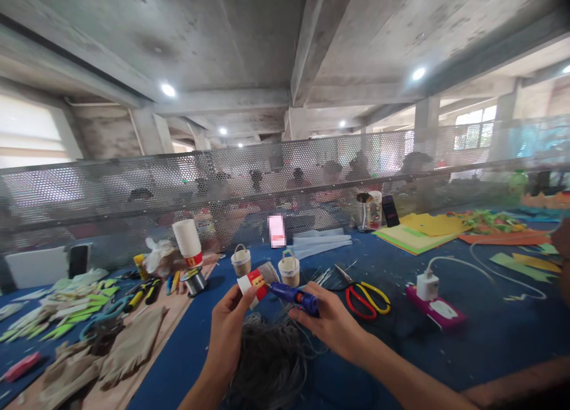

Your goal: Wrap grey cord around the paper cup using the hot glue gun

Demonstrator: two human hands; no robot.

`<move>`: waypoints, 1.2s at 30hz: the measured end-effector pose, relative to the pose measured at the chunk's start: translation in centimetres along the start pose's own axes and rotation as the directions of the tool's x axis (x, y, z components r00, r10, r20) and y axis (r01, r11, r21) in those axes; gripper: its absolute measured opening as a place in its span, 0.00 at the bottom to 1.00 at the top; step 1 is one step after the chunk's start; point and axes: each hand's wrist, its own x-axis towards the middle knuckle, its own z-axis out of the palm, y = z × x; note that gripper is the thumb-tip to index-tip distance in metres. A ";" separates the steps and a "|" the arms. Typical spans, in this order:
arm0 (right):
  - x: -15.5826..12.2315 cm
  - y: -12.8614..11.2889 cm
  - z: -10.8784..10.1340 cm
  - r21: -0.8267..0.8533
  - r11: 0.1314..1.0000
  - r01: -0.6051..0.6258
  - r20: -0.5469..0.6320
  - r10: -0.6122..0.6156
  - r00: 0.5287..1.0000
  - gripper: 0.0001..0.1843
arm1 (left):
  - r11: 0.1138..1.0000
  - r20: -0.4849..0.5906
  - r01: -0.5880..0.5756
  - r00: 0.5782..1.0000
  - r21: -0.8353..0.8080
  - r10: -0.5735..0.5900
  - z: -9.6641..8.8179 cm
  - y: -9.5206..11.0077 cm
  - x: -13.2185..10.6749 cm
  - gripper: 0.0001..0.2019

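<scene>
My left hand is closed around a paper cup with a red and yellow band, tipped on its side. Grey cord is wound around part of the cup. In my right hand is a blue glue gun, its nozzle against or very close to the cup. A tangled heap of grey cord lies below both hands. Just behind stand two small cord-covered buckets with handles. Scissors with red and yellow handles lie right of my right hand.
A purple power strip with a white charger sits at right, its cable trailing across the table. Stacked paper cups, a wire spool and gloves are at left. A perforated metal screen runs along the back.
</scene>
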 end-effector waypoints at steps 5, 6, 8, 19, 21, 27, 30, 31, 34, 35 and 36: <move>-0.1 -0.3 -0.2 -0.041 0.999 0.028 0.016 -0.027 0.999 0.13 | 1.000 0.002 -0.007 1.000 0.020 0.007 0.0 0.1 0.0 0.22; -0.1 -0.4 -0.2 -0.045 0.999 0.028 0.020 -0.028 0.999 0.13 | 1.000 0.004 -0.012 1.000 0.027 0.012 0.0 0.2 -0.1 0.22; -0.1 -0.5 -0.3 -0.047 0.998 0.030 0.018 -0.029 0.999 0.13 | 0.999 0.003 -0.024 1.000 0.037 0.024 0.1 0.3 -0.1 0.22; -0.1 -0.2 -0.2 -0.039 0.999 0.025 0.012 -0.024 1.000 0.14 | 0.995 0.019 -0.041 0.999 0.086 0.040 0.4 1.0 -0.4 0.20; 0.0 -0.1 -0.2 -0.037 0.999 0.031 0.007 -0.031 0.999 0.14 | 0.994 0.027 -0.049 0.999 0.094 0.047 0.4 1.0 -0.5 0.20; -0.1 0.2 0.0 -0.048 0.999 0.025 -0.011 -0.025 1.000 0.15 | 0.991 0.043 -0.068 0.997 0.114 0.064 0.2 0.7 -0.5 0.18; -0.1 0.2 0.0 -0.047 0.999 0.017 -0.010 -0.018 1.000 0.14 | 0.991 0.044 -0.075 0.997 0.114 0.070 0.2 0.5 -0.3 0.18; -0.1 0.2 0.0 -0.043 0.999 0.011 -0.011 -0.012 1.000 0.14 | 0.990 0.042 -0.075 0.997 0.118 0.070 0.1 0.5 -0.2 0.18; -0.1 0.1 0.0 -0.030 1.000 0.000 -0.011 0.000 1.000 0.15 | 0.988 0.039 -0.077 0.997 0.133 0.072 0.1 0.3 -0.1 0.19; 0.0 0.0 0.0 -0.026 1.000 0.000 -0.011 0.000 1.000 0.14 | 0.987 0.041 -0.078 0.997 0.137 0.073 0.0 0.2 -0.1 0.19; 0.0 0.0 -0.1 -0.025 1.000 0.001 -0.013 -0.001 1.000 0.14 | 0.987 0.045 -0.081 0.996 0.141 0.075 0.0 0.2 -0.1 0.20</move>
